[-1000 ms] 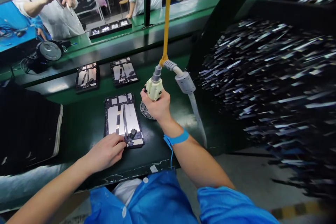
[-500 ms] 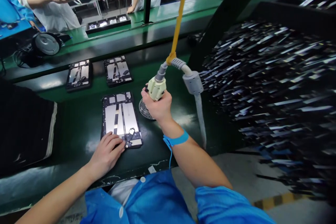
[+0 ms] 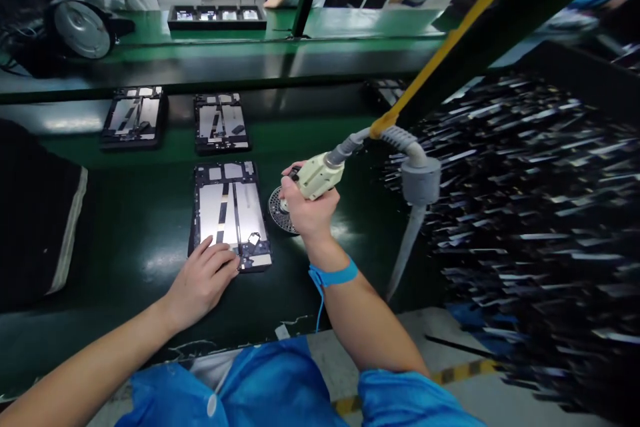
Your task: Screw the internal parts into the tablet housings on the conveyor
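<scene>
Right hand clasping the cream electric screwdriver, left hand, grip impossible to tell, touching the opened tablet just ahead

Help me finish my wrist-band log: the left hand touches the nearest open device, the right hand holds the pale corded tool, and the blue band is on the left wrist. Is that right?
Not quite: the blue band is on the right wrist, as the head view shows. The left hand does touch the nearest open device, and the right hand does hold the pale corded tool.
</scene>
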Action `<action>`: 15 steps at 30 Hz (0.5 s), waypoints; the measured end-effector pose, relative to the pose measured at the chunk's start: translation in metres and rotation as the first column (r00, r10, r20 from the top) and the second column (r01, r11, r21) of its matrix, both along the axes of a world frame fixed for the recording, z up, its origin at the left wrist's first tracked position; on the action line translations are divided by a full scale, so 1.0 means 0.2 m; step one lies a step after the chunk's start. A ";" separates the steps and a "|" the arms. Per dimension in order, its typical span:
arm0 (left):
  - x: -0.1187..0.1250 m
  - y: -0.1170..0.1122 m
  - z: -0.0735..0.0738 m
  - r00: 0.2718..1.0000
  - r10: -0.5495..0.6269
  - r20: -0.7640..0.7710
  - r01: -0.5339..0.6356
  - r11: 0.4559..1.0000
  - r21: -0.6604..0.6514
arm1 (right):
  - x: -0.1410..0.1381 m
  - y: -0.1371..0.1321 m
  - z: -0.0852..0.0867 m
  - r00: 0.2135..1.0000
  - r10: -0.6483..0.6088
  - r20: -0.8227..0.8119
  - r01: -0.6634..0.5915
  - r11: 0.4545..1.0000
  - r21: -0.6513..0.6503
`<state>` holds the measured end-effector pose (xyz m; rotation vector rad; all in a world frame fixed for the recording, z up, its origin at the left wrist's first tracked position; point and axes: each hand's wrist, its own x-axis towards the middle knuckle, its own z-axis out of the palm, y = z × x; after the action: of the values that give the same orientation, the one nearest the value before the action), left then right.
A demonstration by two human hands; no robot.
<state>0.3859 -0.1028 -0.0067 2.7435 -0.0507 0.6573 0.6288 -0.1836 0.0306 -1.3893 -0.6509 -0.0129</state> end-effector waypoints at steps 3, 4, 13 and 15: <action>-0.01 -0.01 0.00 1.000 0.020 -0.006 -0.020 0.999 -0.027 | 0.00 0.00 0.00 1.000 -0.005 -0.016 0.005 1.000 -0.016; -0.01 -0.01 0.01 1.000 0.023 -0.012 -0.024 0.999 -0.032 | 0.00 0.00 0.00 1.000 -0.008 -0.018 0.007 1.000 -0.019; -0.05 -0.01 -0.01 0.988 0.145 -0.048 -0.149 0.984 -0.102 | 0.02 0.01 -0.04 1.000 -0.024 -0.012 0.023 0.999 -0.030; -0.05 0.00 -0.02 0.988 0.148 -0.050 -0.153 0.980 -0.127 | 0.02 0.02 -0.06 1.000 -0.026 -0.009 0.026 0.999 -0.024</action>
<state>0.3751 -0.1033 -0.0107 2.6507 0.2037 0.6211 0.6327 -0.1804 0.0196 -1.4201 -0.6275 -0.0194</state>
